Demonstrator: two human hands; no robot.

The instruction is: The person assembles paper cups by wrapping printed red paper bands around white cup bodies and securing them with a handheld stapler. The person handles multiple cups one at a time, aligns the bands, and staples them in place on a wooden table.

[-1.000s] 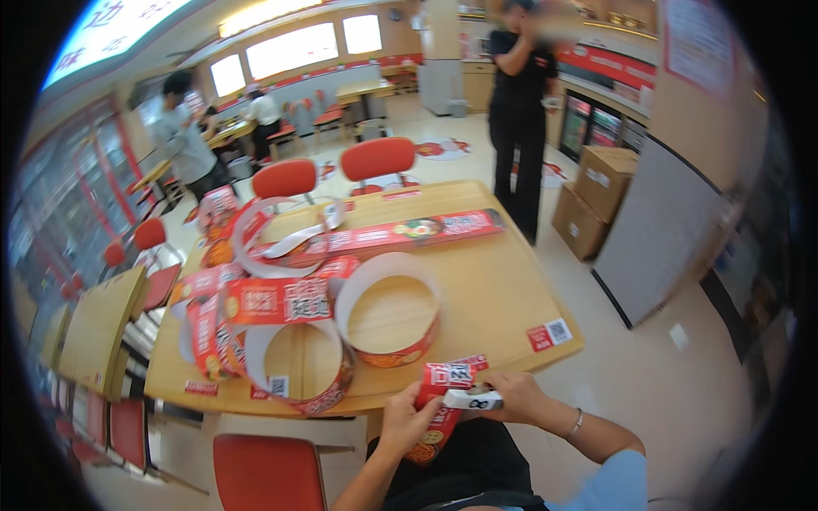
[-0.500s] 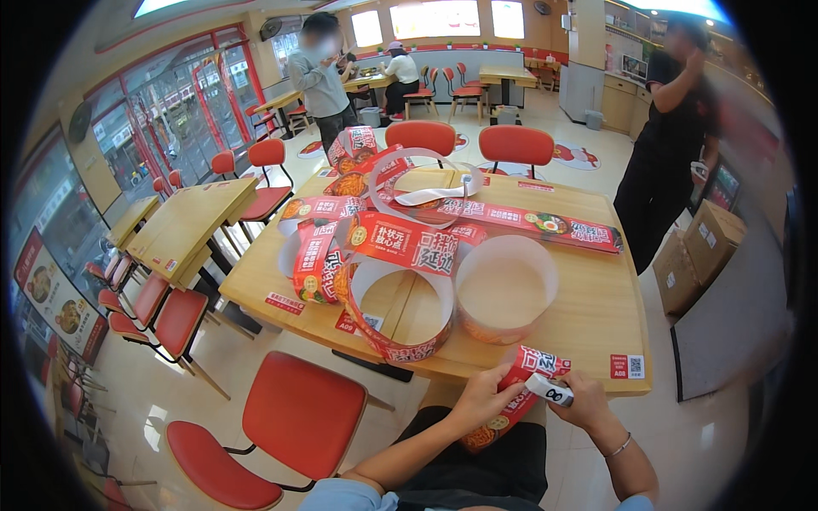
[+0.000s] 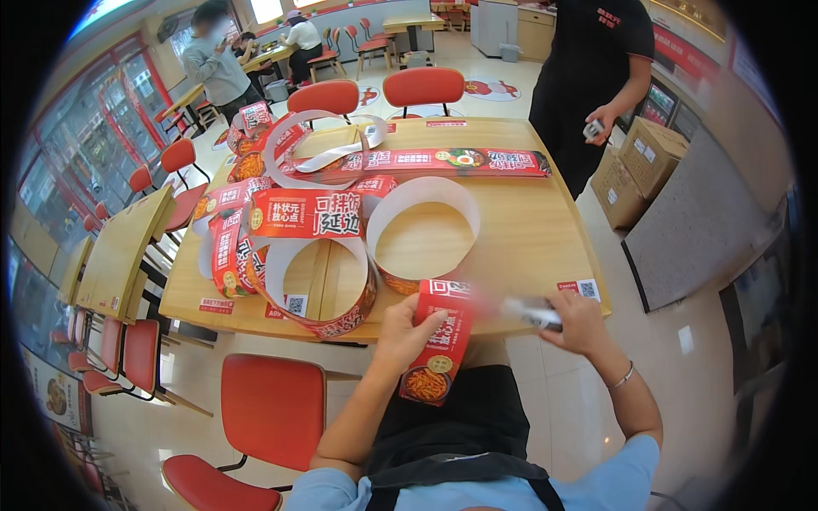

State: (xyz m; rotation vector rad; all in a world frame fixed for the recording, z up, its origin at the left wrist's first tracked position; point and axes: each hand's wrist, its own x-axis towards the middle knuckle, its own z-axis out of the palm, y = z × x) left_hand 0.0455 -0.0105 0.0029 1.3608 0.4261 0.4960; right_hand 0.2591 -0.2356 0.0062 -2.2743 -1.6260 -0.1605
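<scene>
My left hand pinches a red printed paper strip, thumb on its face, above my lap at the table's near edge. The strip looks bent over at its top, with a food picture at its lower end. My right hand grips a small white stapler-like tool, its front blurred by motion, a little right of the strip. Just beyond my hands stand paper rings: one with a white inner wall, and a red printed ring to its left.
More red printed loops crowd the left side of the wooden table. Flat red strips lie across its far part. A person in black stands beyond the right corner, holding a small white object. Red chairs and cardboard boxes stand around.
My right hand has drawn the white tool away from the strip to the right. The strip hangs more upright in my left hand. My view has shifted right and down.
</scene>
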